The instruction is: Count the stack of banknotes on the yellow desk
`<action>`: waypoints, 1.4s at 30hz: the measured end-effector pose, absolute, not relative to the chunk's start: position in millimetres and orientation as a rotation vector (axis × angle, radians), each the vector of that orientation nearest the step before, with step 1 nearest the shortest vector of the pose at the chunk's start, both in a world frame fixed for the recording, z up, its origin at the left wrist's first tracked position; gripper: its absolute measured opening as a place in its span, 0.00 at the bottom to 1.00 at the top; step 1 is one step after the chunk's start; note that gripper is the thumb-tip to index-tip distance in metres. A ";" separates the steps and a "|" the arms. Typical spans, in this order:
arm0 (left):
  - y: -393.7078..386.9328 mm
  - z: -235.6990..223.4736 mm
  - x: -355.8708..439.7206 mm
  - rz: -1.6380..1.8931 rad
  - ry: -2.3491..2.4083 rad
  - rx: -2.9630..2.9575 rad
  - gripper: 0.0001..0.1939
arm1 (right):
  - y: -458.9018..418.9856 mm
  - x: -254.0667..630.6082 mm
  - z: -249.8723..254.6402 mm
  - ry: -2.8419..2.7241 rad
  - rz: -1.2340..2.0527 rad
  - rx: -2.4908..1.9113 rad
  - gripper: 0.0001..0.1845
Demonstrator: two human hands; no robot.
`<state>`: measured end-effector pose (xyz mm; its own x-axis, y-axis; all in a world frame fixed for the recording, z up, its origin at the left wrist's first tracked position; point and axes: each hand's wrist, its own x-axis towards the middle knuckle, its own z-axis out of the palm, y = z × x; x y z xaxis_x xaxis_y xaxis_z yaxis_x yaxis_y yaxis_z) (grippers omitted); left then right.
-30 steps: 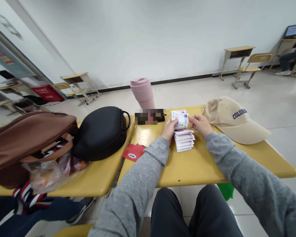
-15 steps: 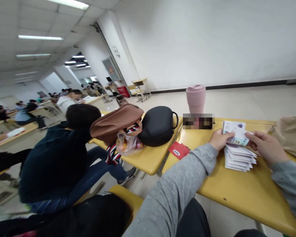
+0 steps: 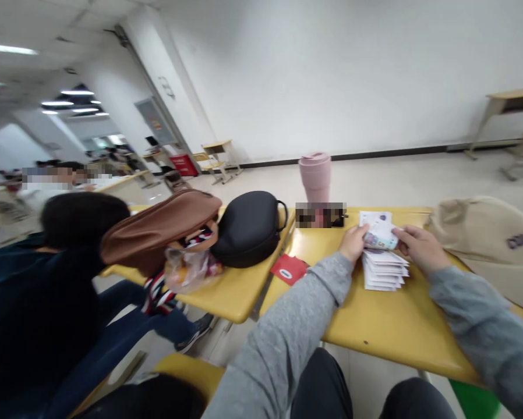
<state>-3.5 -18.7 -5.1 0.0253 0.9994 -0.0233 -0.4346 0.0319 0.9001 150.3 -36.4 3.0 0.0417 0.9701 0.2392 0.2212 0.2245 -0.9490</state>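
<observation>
A small printed paper, white with coloured patches, is stretched between my two hands above the yellow desk. My left hand pinches its left edge with thumb and fingers. On the opposite side my right hand grips the lower right corner, fingers closed. Right below the paper is a pile of folded white papers, stacked in uneven layers; its upper end is partly covered by the held paper. Left of my left sleeve lies a flat red packet with a white oval label.
A pink tumbler stands at the desk's back edge, with a blurred-out item before it. Leftward are a black rounded case, a brown bag and a plastic bag of fruit. A beige bag sits right. A person sits at left.
My view has swung to the right, so the desk items appear further left and more of the beige bag shows. Both hands still hold the printed paper over the pile.
</observation>
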 end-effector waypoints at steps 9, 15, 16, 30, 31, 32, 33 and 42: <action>-16.1 1.5 -9.1 1.388 0.866 0.924 0.16 | -36.1 138.6 19.2 -1.257 1.146 -1.015 0.20; -17.0 3.3 -10.1 1.387 0.871 0.941 0.16 | -35.0 138.4 16.0 -1.248 1.155 -0.965 0.18; -16.4 2.7 -10.4 1.380 0.867 0.943 0.16 | -34.5 138.3 15.5 -1.248 1.158 -0.961 0.18; -17.2 1.8 -9.7 1.373 0.880 0.965 0.13 | -37.9 138.5 18.0 -1.244 1.115 -0.907 0.19; -17.6 2.3 -9.7 1.375 0.878 0.967 0.12 | -38.1 138.5 18.1 -1.240 1.113 -0.906 0.19; -18.0 2.5 -9.6 1.374 0.875 0.973 0.12 | -38.2 138.4 18.2 -1.236 1.110 -0.904 0.19; -18.2 2.5 -9.6 1.371 0.871 0.978 0.12 | -38.1 138.5 18.2 -1.231 1.107 -0.900 0.20; -17.7 -1.6 -8.4 1.345 0.865 0.964 0.11 | -41.9 140.7 20.1 -1.249 1.103 -0.868 0.19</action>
<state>-8.4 -17.7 -1.6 0.0522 0.9979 0.0375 -0.3793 -0.0149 0.9251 140.7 -41.9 20.1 -0.0255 0.9596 0.2801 -0.1592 0.2727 -0.9488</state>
